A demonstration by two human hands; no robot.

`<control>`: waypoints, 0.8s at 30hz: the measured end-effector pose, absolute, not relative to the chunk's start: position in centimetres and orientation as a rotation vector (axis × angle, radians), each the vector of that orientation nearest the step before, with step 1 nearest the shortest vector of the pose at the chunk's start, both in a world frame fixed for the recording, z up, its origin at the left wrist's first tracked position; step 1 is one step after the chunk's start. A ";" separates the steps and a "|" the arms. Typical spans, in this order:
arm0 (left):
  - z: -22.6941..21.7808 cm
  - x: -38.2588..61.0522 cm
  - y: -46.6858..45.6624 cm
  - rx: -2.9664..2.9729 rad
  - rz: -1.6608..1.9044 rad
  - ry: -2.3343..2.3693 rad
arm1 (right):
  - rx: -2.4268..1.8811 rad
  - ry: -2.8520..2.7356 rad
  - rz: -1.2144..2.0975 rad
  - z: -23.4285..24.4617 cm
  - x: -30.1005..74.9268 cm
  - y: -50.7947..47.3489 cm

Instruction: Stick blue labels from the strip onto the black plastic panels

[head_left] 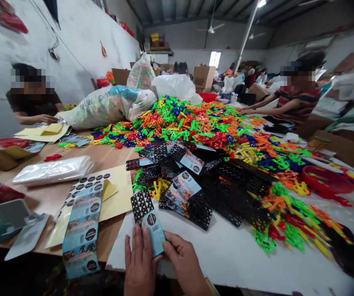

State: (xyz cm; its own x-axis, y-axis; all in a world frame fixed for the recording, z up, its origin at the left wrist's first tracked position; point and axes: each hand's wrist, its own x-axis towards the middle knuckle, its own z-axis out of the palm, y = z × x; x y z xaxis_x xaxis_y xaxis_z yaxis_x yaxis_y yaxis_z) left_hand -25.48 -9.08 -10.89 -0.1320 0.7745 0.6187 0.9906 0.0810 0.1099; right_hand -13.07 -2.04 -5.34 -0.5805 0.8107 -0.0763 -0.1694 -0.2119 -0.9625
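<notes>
Near the front edge of the table lies a black perforated plastic panel (142,204) with a blue printed label (153,232) on its near part. Flat across the label's left side, my left hand (139,257) has its fingers stretched out. My right hand (183,259) pinches the label's right edge between thumb and forefinger. To the left, a strip of similar blue labels (82,230) hangs over the table edge. More black panels (198,209), some with blue labels on them, are heaped just beyond my hands.
A large pile of colourful plastic figures (192,123) fills the table's middle. Left are yellow backing paper (118,193), folded clear plastic bags (56,170) and a grey phone stand (28,238). A red basket (327,181) stands right. Two people (35,102) (297,98) sit at opposite sides.
</notes>
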 end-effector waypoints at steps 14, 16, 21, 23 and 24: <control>-8.0 -19.2 -13.3 -2.227 -1.019 -1.974 | -0.983 -1.888 1.035 0.6 -4.6 7.9; -8.6 -18.3 -14.2 -2.301 -0.995 -2.026 | -0.959 -2.103 1.227 0.2 -2.4 4.4; -11.0 -17.2 -15.0 -2.406 -1.113 -2.259 | -0.956 -2.519 1.325 -3.1 1.9 -4.1; -11.2 -17.1 -14.5 -2.383 -1.272 -2.529 | -1.150 -2.530 1.195 -5.0 2.6 -6.4; -10.9 -16.9 -14.1 -2.364 -1.404 -2.682 | -1.218 -2.518 1.174 -5.8 2.7 -7.2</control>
State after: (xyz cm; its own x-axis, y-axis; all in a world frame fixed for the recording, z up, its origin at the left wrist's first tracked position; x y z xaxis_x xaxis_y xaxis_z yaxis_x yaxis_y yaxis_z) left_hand -16.88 -14.08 -10.91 -0.0968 0.9939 -0.0519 0.5235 0.0952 0.8467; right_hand 2.67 -7.21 -5.84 -0.6726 0.7064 -0.2205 0.6230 0.3796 -0.6839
